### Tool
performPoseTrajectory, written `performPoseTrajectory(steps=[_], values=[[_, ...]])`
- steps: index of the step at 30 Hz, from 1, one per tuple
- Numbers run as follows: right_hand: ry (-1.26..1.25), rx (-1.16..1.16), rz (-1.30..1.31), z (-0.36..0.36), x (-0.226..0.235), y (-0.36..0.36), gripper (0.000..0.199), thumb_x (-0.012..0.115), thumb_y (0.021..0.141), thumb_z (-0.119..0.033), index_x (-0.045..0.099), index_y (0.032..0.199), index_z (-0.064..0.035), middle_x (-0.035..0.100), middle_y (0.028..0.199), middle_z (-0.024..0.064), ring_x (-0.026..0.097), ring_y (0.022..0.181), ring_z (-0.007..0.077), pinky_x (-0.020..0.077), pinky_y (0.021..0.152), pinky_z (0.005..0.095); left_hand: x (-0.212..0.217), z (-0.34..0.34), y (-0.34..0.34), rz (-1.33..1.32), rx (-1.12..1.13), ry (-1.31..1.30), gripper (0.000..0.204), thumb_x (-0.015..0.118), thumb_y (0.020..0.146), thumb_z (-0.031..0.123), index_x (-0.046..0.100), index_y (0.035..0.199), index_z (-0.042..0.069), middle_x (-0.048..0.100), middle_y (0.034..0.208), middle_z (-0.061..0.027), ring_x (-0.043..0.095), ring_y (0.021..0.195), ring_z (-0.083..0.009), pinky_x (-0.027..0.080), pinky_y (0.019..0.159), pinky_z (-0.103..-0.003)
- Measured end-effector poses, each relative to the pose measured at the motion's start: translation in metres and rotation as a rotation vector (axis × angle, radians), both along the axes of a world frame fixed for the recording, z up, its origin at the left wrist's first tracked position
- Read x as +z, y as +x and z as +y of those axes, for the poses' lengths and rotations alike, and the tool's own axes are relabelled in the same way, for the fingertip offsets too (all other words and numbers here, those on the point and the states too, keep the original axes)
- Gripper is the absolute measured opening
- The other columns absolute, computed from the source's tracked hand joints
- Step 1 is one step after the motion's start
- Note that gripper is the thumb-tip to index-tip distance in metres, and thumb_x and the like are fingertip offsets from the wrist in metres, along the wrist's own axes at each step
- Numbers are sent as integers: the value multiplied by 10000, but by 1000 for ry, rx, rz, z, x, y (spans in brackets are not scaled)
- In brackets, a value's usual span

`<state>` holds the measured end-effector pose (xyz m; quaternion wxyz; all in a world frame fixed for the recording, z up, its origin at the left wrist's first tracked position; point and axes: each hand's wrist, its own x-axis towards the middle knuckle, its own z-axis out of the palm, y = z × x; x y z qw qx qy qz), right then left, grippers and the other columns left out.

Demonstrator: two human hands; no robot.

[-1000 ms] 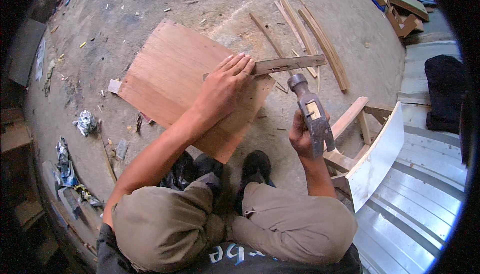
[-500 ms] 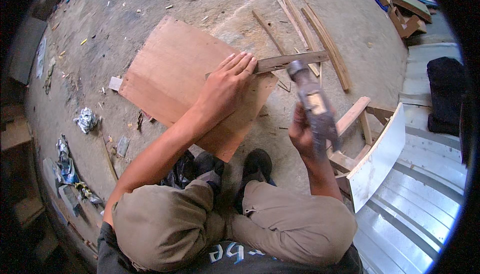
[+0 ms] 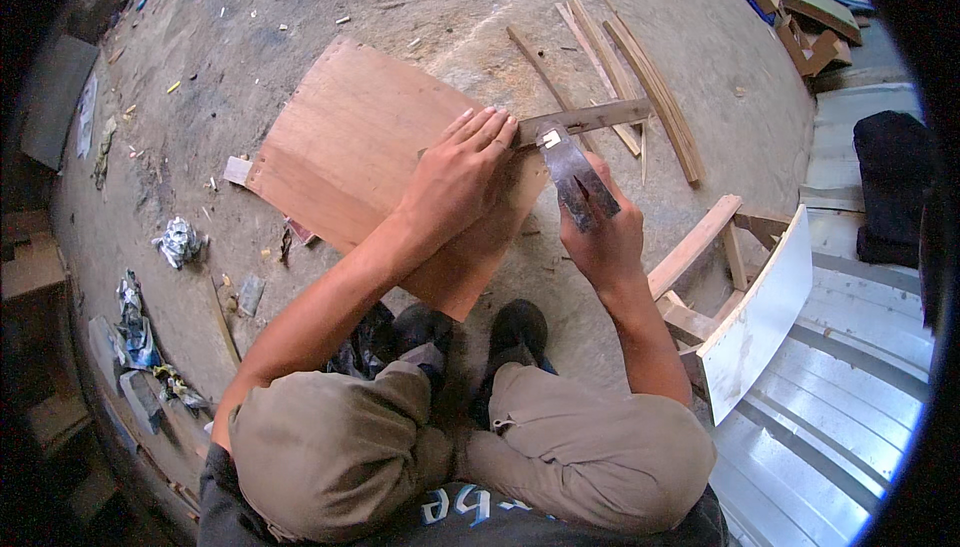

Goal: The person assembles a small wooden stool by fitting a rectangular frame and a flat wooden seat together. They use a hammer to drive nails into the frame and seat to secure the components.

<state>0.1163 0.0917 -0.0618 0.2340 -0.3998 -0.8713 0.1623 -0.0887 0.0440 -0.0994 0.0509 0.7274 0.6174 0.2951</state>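
Note:
My left hand (image 3: 468,159) lies flat on a sheet of brown plywood (image 3: 335,127), fingers stretched out to a narrow wooden strip (image 3: 612,117). The strip runs across the sheet's far right corner, and its right end sticks out past it. In my right hand (image 3: 612,237) is a claw hammer (image 3: 578,182) with a dark metal head. The head's far end is at the strip, just right of my left fingers; whether it touches cannot be made out. My right fist hides most of the handle. No nail can be made out under the hammer.
Several thin wooden strips (image 3: 655,97) lie on the concrete floor beyond the sheet. To my right, a wooden frame with a white panel (image 3: 760,312) stands by corrugated metal sheeting (image 3: 830,377). Crumpled foil (image 3: 180,242) and scraps litter the left side.
My right hand has brought the hammer from a raised position at the right, forward and left, down to the strip. My left hand stays on the sheet, nearly unmoved.

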Motion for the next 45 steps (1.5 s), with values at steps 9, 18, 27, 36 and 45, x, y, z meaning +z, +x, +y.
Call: performPoseTrajectory(steps=[9, 18, 27, 36, 45], values=[[168, 254, 51, 14, 58, -13, 372, 648, 855, -122, 495, 1194, -106, 649, 862, 199, 652, 734, 426, 534, 582, 490, 10, -6, -3, -67, 20, -3, 465, 557, 818, 77, 540, 1271, -24, 530, 1350, -193, 506, 1234, -345, 392, 1077, -421], [128, 314, -273, 41, 88, -28, 312, 612, 884, -189, 501, 1131, -33, 633, 800, 238, 643, 680, 446, 529, 587, 521, -8, -1, -1, 95, 19, 106, 447, 552, 838, 134, 535, 1247, -46, 546, 1316, -205, 475, 1289, -306, 336, 1125, -407], [151, 346, -446, 34, 85, -23, 188, 584, 874, -156, 560, 1006, -24, 644, 941, 202, 667, 702, 385, 558, 596, 469, -8, -8, -4, 79, 8, 84, 489, 551, 818, 125, 518, 1275, -48, 534, 1342, -181, 470, 1304, -294, 334, 1131, -399], [207, 268, -203, 54, 65, -1, 195, 640, 896, -89, 583, 1072, -31, 663, 874, 188, 681, 765, 375, 545, 634, 430, -13, -4, -4, 32, 12, 94, 485, 544, 839, 129, 508, 1302, -10, 520, 1365, -196, 473, 1301, -323, 344, 1126, -400], [34, 85, 132, 19, 20, 18, 194, 650, 914, -150, 607, 1026, 2, 633, 826, 127, 629, 729, 236, 511, 656, 349, -10, -11, -7, -82, 20, 92, 469, 564, 829, 82, 524, 1290, 4, 528, 1364, -165, 479, 1289, -319, 370, 1104, -410]])
